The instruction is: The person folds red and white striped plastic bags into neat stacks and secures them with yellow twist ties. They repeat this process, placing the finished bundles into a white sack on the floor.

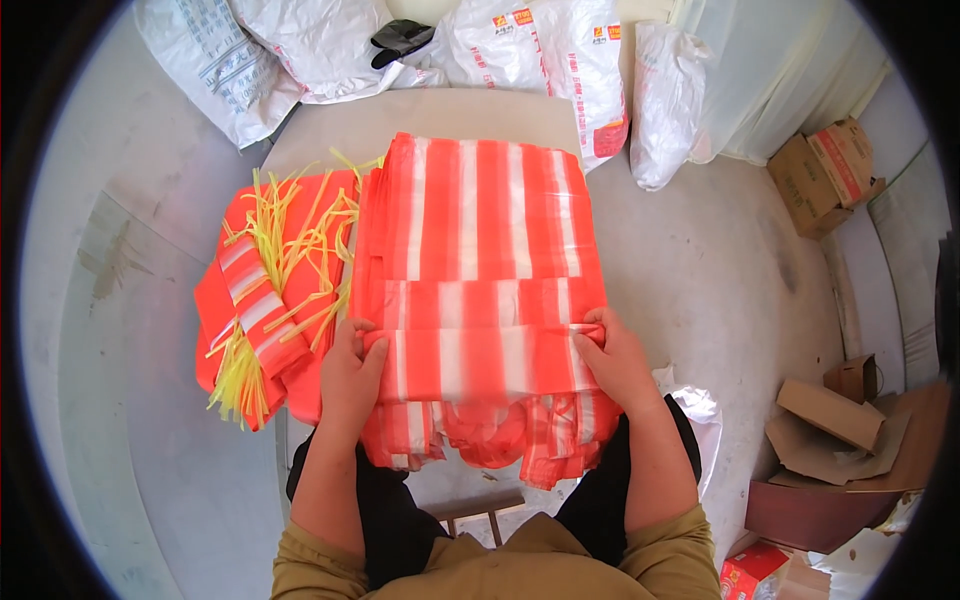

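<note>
Reading the view as a clock face, a stack of red-and-white striped plastic bags [470, 215] fills the centre and reaches up toward twelve o'clock, lying on a pale table [335, 130] whose bare top shows beyond it. Across the near part of the stack runs a folded band [470, 362] of the same striped plastic, and below it, at six o'clock, crumpled ends [485, 438] hang over the person's lap.

The left hand [352, 372], at eight o'clock, pinches the left end of the band, its thumb on top; the right hand [615, 362], at four o'clock, grips the right end in the same manner. The hands are set wide, one at either side of the stack, and the fingers tucked under the plastic are partly hidden.

Just beside the stack, at nine o'clock, a folded striped bundle [265, 308] lies tilted on a flat red pile [210, 310], with loose yellow strips [268, 215] spread at ten o'clock. Farther out, white sacks [490, 50] stand around twelve o'clock with a black plastic bag [402, 42] among them, cardboard boxes [805, 185] sit at two, and an opened carton [830, 415] lies at four
</note>
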The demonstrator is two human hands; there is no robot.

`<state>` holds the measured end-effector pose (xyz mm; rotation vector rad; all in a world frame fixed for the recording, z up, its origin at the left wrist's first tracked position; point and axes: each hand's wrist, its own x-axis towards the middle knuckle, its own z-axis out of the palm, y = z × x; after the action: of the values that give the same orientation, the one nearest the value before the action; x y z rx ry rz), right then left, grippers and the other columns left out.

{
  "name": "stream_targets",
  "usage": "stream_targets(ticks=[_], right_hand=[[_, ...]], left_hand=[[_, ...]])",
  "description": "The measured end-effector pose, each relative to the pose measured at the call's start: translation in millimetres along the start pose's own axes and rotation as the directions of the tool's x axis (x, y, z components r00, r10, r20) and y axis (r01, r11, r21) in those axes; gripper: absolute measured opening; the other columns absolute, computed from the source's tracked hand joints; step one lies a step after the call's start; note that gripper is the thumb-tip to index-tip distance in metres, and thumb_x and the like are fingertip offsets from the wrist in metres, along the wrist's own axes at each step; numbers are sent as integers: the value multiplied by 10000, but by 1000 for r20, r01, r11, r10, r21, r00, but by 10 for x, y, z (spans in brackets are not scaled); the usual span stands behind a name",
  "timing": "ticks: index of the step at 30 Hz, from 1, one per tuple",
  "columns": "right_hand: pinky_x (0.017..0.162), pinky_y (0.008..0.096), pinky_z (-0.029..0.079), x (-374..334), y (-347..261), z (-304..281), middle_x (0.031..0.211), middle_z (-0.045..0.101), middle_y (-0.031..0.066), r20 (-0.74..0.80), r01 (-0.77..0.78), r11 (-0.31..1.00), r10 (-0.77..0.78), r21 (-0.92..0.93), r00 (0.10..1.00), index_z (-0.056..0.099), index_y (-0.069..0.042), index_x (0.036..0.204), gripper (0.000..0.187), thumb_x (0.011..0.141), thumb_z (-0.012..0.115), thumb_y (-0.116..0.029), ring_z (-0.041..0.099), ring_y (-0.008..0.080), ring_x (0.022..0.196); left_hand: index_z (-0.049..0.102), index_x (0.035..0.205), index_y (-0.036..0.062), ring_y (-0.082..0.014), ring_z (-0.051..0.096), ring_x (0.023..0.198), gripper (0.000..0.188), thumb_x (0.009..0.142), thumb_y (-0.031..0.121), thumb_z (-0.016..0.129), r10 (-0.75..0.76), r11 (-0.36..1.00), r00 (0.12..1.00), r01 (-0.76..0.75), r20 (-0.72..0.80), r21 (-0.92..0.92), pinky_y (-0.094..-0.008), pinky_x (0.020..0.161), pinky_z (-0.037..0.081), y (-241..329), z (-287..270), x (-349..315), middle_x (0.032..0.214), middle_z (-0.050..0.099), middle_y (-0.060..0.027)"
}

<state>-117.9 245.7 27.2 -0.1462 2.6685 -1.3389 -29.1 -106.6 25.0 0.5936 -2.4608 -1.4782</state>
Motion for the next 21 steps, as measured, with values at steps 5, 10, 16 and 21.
stream_targets(ticks=[5, 10, 16, 21], right_hand=[[918, 453, 536, 21, 33, 26, 1128, 707, 223, -12, -9, 998, 8, -67, 1000, 574, -46, 1277, 370, 989, 665, -260, 692, 408, 1063], [926, 465, 535, 12, -52, -10, 1138, 714, 205, -14, -78, 983, 76, -169, 997, 574, -51, 1299, 385, 979, 664, -245, 686, 411, 1061], [995, 491, 516, -71, -83, 1, 1267, 688, 140, -28, 353, 797, -419, -490, 907, 636, -79, 1271, 436, 885, 771, -229, 643, 372, 1196], [1093, 523, 448, -169, -438, 302, 1439, 589, 149, 323, 726, 613, -651, -312, 687, 632, -91, 1325, 605, 773, 848, -211, 534, 388, 1345]], left_hand=[[597, 1202, 39, -179, 592, 662, 267, 991, 170, 696, 21, 988, 999, -15, -42, 155, -341, 638, 469, 33, 32, 12, 744, 623, -84], [631, 1175, 61, -207, 549, 598, 259, 978, 205, 717, 45, 977, 998, -34, -51, 209, -364, 582, 435, -43, 40, 41, 679, 562, -82], [660, 1144, 66, -233, 570, 593, 242, 973, 222, 729, 53, 963, 997, -34, -62, 269, -376, 583, 451, 21, 49, 38, 667, 568, -84], [699, 1146, 62, -263, 634, 703, 254, 952, 219, 748, 99, 968, 994, -84, -52, 236, -371, 661, 507, 41, 46, 25, 767, 613, -112]])
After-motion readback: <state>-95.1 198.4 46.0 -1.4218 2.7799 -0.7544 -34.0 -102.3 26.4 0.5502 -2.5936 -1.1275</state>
